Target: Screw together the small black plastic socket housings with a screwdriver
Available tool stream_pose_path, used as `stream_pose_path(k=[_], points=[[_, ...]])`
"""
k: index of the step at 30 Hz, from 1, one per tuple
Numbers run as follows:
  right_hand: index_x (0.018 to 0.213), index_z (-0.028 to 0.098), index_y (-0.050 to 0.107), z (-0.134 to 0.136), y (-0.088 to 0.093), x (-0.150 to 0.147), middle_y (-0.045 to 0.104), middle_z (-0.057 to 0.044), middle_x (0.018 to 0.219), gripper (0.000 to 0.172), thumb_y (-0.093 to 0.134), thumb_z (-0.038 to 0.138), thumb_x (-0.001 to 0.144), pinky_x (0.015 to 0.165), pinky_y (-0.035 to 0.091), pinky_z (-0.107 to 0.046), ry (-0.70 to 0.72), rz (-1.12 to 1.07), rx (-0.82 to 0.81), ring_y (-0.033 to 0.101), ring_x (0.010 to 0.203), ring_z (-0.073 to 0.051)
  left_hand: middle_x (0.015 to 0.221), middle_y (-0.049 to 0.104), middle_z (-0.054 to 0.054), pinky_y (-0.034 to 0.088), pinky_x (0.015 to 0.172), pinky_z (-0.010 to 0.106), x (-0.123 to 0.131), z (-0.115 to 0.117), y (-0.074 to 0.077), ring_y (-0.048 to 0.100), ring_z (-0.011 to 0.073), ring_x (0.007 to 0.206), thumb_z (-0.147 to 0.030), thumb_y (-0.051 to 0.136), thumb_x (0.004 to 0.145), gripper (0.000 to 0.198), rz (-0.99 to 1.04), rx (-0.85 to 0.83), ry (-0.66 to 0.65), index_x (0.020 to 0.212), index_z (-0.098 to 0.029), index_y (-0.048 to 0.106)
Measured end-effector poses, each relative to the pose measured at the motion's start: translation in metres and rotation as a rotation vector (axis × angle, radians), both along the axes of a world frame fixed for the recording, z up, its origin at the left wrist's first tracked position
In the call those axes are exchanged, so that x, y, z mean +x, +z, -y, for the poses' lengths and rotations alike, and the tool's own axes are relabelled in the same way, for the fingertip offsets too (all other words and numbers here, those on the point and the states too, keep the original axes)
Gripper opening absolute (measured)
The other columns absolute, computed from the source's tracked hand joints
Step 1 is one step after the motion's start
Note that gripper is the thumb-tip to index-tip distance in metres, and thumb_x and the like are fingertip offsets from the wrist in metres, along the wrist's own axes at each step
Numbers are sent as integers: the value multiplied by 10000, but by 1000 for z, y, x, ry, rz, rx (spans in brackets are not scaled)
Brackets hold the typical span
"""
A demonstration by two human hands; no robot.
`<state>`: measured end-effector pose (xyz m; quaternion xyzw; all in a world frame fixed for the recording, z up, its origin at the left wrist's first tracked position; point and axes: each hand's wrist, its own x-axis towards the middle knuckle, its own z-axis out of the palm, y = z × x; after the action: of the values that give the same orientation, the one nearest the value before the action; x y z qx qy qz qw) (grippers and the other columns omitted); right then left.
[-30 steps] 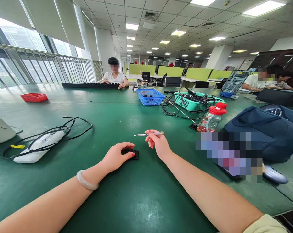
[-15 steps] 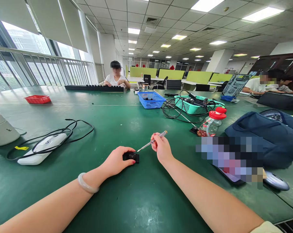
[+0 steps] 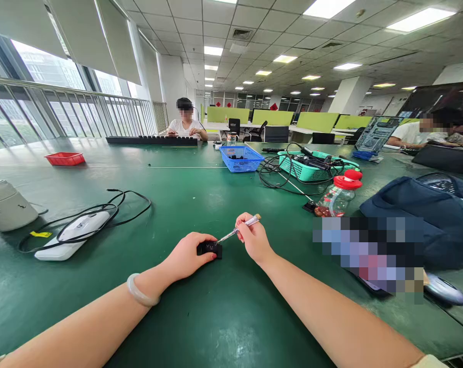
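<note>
My left hand (image 3: pixel 185 255) grips a small black part (image 3: pixel 210 249) that rests on the green table (image 3: pixel 200 317). My right hand (image 3: pixel 254 238) pinches a slim silver screwdriver (image 3: pixel 239 229). The tool slopes down to the left and its tip touches the top of the black part. A pale bangle (image 3: pixel 140 290) sits on my left wrist.
A white device wrapped in black cable (image 3: pixel 75 231) lies at the left, beside a grey appliance (image 3: pixel 6 204). Blue basket (image 3: pixel 241 158), teal basket with cables (image 3: pixel 311 166), red-capped bottle (image 3: pixel 336 197) and dark bag (image 3: pixel 419 204) stand to the right. A red tray (image 3: pixel 64 159) sits far left. Other people sit at the far edges.
The screwdriver swung from lying level above the table to sloping down, and its tip came onto the black part. My left hand closed tighter on the part.
</note>
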<state>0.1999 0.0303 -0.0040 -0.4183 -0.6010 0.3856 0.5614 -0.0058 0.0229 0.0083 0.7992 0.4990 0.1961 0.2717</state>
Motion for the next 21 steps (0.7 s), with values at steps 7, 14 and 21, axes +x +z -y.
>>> stream_pose_path(k=[7,14,21], points=[[702,218,503,9,7,2,438,57,550,118,461,274,797,509,312,-255,23,205,123,386,498,-106,1132,685,26,471,1010,417,0,0,-2,592,260,1094,-405,612,782,345,-20,18,-16,1098,-282,676],[690,219,497,11,10,1,441,51,542,129,443,268,796,522,319,-262,-5,252,165,404,510,-117,1141,679,34,462,1013,429,-2,-1,-4,583,261,1100,-400,586,803,348,-30,27,-36,1119,-277,665],[688,220,497,10,8,2,462,46,560,127,438,264,791,524,328,-265,-26,230,166,413,513,-118,1131,678,32,474,998,416,-2,-1,-5,590,250,1082,-400,586,811,353,-46,45,-34,1135,-279,657]])
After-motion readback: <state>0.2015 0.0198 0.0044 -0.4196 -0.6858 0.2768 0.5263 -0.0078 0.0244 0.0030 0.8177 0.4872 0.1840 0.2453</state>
